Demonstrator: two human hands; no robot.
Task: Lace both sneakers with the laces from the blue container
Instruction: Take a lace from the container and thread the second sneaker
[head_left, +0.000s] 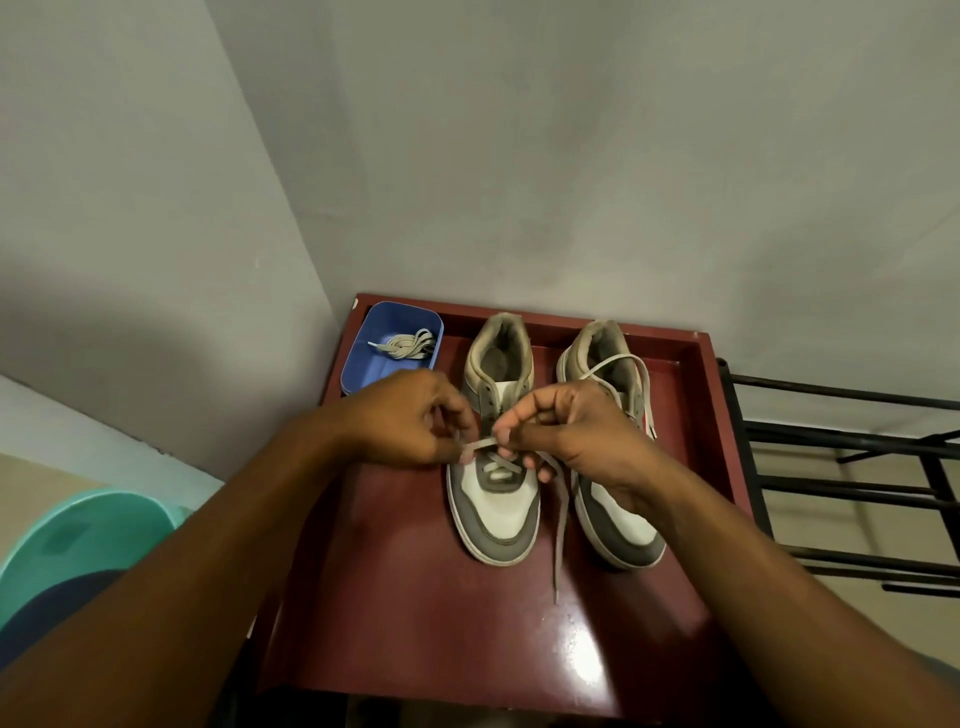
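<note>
Two grey and white sneakers stand side by side on a dark red table (405, 613), toes toward me. Over the left sneaker (496, 519), my left hand (410, 421) and my right hand (576, 431) both pinch a pale lace (485, 442) that stretches between my fingertips above the lower eyelets. One end of this lace (560, 535) trails down between the shoes onto the table. The right sneaker (621, 535) has a loose lace (644, 384) hanging out of its upper part. At the back left, the blue container (363, 364) holds a bundled lace (410, 345).
The table stands in a corner of grey walls and has a raised rim (711, 415) at the back and right. A black metal rack (857, 478) is to the right. A teal plastic tub (78, 540) sits on the floor at the left.
</note>
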